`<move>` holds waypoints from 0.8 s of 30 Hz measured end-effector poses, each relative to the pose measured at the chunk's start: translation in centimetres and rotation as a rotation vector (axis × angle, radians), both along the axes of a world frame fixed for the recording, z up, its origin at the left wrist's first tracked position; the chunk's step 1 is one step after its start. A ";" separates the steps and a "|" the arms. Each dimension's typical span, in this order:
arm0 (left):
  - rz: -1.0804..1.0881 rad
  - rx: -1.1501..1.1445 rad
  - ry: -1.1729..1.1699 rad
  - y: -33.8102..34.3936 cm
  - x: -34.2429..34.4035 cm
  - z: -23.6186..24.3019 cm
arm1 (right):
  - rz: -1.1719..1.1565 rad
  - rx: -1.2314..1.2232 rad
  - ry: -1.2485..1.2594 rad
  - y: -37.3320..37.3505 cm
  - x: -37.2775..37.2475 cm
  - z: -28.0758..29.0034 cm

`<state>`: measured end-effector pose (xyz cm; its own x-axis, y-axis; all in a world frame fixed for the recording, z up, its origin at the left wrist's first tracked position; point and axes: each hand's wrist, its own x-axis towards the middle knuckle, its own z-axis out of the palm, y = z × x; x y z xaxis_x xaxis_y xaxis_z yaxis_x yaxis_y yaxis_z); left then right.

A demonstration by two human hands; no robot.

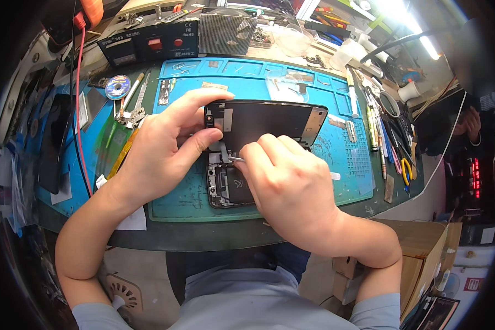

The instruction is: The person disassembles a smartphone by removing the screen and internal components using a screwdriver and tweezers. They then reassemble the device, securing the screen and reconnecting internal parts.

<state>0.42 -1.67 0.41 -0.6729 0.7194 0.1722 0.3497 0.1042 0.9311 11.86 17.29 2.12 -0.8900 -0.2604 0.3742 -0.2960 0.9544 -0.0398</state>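
Phone: the opened phone (237, 186) lies on the blue mat (184, 193), at the centre of the clock for every direction below; its screen panel (267, 127) stands tilted up toward twelve o'clock.
Left hand: at ten o'clock, the left hand (168, 144) grips the panel's left end between thumb and fingers.
Right hand: at three o'clock, the right hand (292, 179) is curled in a narrow pinch on a slim metal tool (236, 159), mostly hidden.
Tool tip: near a grey ribbon strip (224, 148) between panel and phone body; whether they touch, I cannot tell.
Mat: it rests on the dark green surface (203, 240), a clear bag (280, 88) on it at one o'clock.
Ten o'clock: a round spool (117, 87).
Eleven o'clock: a dark box with a red switch (148, 45).
Two o'clock: a magnifying glass (389, 104).
Three o'clock: yellow-handled pliers (406, 171), well apart from the phone.
Nine o'clock: a dark flat panel (54, 144).
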 end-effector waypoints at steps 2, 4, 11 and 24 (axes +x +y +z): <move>0.000 0.003 -0.010 0.0 0.0 0.0 | 0.023 -0.014 0.045 0.3 0.0 -0.7; 0.000 0.001 -0.015 0.0 0.0 0.0 | 0.035 -0.030 0.072 0.4 0.1 -1.1; 0.003 0.043 0.004 0.2 0.2 0.0 | 0.054 -0.090 0.139 0.5 -0.1 -2.1; 0.042 0.043 0.059 0.2 0.3 -0.3 | -0.158 -0.322 0.224 8.1 0.1 4.0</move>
